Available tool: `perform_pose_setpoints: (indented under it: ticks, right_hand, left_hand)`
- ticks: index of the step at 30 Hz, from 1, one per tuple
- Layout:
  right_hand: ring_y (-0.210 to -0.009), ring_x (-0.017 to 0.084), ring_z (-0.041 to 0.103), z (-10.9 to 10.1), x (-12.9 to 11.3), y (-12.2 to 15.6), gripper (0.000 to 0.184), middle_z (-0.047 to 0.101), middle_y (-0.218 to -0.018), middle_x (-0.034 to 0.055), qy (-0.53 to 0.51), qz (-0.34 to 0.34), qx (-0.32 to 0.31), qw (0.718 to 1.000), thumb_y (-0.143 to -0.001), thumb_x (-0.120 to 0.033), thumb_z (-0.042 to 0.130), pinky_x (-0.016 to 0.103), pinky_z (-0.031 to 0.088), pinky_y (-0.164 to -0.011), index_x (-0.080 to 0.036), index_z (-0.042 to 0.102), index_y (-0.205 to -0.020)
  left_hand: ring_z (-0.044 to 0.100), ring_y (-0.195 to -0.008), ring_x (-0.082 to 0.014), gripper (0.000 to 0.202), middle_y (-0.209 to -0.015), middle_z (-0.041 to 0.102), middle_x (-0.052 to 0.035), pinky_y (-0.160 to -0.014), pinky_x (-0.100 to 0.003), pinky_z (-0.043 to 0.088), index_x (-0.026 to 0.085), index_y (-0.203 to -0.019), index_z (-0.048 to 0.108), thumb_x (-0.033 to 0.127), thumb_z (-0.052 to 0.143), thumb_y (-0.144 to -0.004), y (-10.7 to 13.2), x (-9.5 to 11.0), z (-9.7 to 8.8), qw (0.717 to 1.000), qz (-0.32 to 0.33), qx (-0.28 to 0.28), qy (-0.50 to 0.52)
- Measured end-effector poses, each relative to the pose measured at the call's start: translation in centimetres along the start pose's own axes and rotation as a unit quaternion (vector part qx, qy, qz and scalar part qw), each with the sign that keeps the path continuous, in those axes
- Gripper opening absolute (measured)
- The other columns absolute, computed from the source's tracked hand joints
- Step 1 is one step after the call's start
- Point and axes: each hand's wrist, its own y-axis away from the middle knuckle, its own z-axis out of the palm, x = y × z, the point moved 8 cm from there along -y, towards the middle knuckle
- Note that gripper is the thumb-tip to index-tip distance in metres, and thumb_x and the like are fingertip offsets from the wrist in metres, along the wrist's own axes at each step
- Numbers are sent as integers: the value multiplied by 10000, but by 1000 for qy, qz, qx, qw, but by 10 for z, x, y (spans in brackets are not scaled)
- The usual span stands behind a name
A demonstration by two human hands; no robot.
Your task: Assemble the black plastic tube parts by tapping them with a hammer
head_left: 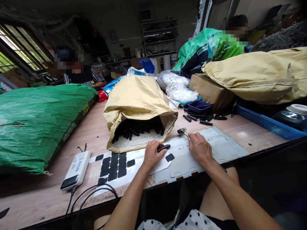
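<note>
My left hand (152,154) is closed on a short black rod-like piece (164,148), held low over the work surface with its end pointing right. A small hammer (182,131) with a yellowish head is gripped in my right hand (200,149), its head apart from the black piece. Beneath the hands lies a grey board (211,143), and left of it a white sheet (130,157) with rows of black rounded squares (114,166). One loose black square (170,157) lies just right of my left hand. The exact kind of the black piece cannot be made out.
An opened tan sack (136,95) holds many similar black pieces. More pieces (206,123) lie by a purple tray (200,106). A white power bank (76,169) with cables, a green sack (40,124) and a blue basket (263,121) flank the workspace. Two people sit beyond.
</note>
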Motion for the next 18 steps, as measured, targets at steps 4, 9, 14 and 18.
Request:
perform_pose_setpoints:
  ticks: [4,9,14,18]
  right_hand:
    - [-923,197,637,-11,-14,19,290,695,-1100,60,-146,-5,-2,989,-1019,-288,436,312,452,-760,-230,650,-1205]
    - [-958,203,659,-13,-45,39,309,709,-1061,70,-245,-64,-35,967,-1014,-300,423,321,501,-840,-225,663,-1193]
    - [-947,209,660,-12,-53,46,339,702,-1044,87,-230,-69,-34,970,-1020,-304,401,319,503,-837,-219,667,-1212]
    - [-942,207,655,-12,-55,48,331,700,-1030,82,-222,-63,-45,972,-1017,-287,398,312,503,-835,-223,676,-1184]
  left_hand:
    - [552,-939,-225,157,-912,673,-16,-873,-353,422,233,-933,731,228,784,-784,-2,1,1,1000,-22,-13,5]
    - [555,-930,-218,171,-887,669,-5,-871,-349,427,242,-923,738,231,792,-761,-4,1,1,999,-45,-18,7]
    - [561,-942,-225,165,-904,676,-7,-886,-363,430,244,-927,737,254,782,-768,-4,2,0,999,-45,-19,8]
    - [560,-947,-228,167,-919,686,-8,-877,-359,429,247,-925,733,268,788,-769,-4,1,1,999,-45,-21,7]
